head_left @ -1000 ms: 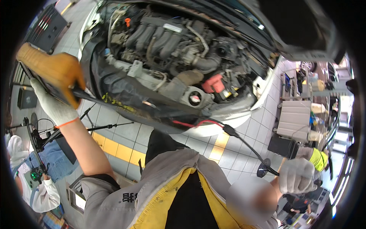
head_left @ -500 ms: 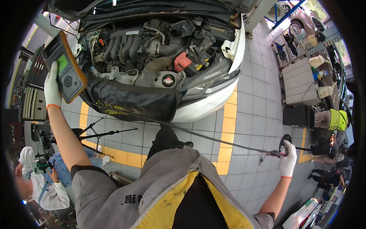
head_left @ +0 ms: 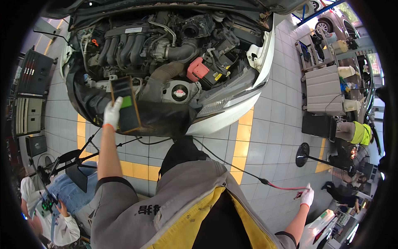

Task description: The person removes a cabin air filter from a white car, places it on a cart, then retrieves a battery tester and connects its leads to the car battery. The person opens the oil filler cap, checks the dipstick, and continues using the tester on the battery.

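My left hand [head_left: 112, 114], in a white glove, is closed on the edge of a handheld tester [head_left: 132, 111] with a green label and an orange-brown rim. It is above the black cover [head_left: 166, 118] on the car's front edge. A black cable [head_left: 226, 164] sags past my body, then runs into a red lead [head_left: 282, 186] at the right. My gloved right hand [head_left: 307, 196] is closed on the end of that lead, where a small red clamp [head_left: 298, 194] shows, partly hidden by the fingers. A red terminal cover [head_left: 197, 69] sits by the battery.
Ahead is the open engine bay [head_left: 141, 50] of a white car. A stand fan [head_left: 304, 154] and a grey cabinet [head_left: 323, 89] stand right. To the left are a black tripod [head_left: 87, 143], a tool cabinet [head_left: 35, 70] and a seated person [head_left: 62, 224]. Another person wears a yellow vest [head_left: 362, 133].
My left hand has brought the tester rightward and down, over the car's front edge. My right hand has moved lower, and the cable hangs slacker with its red lead showing. The view has shifted.
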The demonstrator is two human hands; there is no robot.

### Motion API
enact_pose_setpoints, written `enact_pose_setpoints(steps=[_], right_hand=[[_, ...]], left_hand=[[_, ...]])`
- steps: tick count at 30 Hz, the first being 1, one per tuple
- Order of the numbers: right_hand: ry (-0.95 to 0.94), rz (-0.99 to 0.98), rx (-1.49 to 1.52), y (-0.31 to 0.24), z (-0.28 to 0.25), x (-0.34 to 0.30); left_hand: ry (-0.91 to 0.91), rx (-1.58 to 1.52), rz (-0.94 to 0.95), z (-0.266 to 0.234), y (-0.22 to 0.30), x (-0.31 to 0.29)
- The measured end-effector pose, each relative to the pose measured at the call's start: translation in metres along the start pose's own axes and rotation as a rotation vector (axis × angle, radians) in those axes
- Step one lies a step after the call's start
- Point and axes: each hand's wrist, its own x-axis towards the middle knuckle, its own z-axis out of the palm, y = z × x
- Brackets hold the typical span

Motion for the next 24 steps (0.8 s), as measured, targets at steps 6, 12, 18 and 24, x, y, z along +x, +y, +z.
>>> enact_pose_setpoints(steps=[6, 12, 18, 24], right_hand=[[-0.084, -0.311, 0.347, -0.250, -0.040, -0.028], [-0.155, -0.841, 0.818, -0.459, -0.031, -0.124], [-0.151, -1.387, 0.620, -0.586, 0.011, -0.191], [-0.560, -1.759, 0.611, -0.644, 0.065, -0.229]], left_hand=[[0.095, -0.202, -0.297, 0.100, -0.037, 0.012], [0.442, 0.528, -0.049, 0.119, -0.028, 0.009], [0.517, 0.375, 0.095, 0.126, 0.018, -0.002], [-0.848, -1.060, -0.330, 0.173, 0.145, -0.071]])
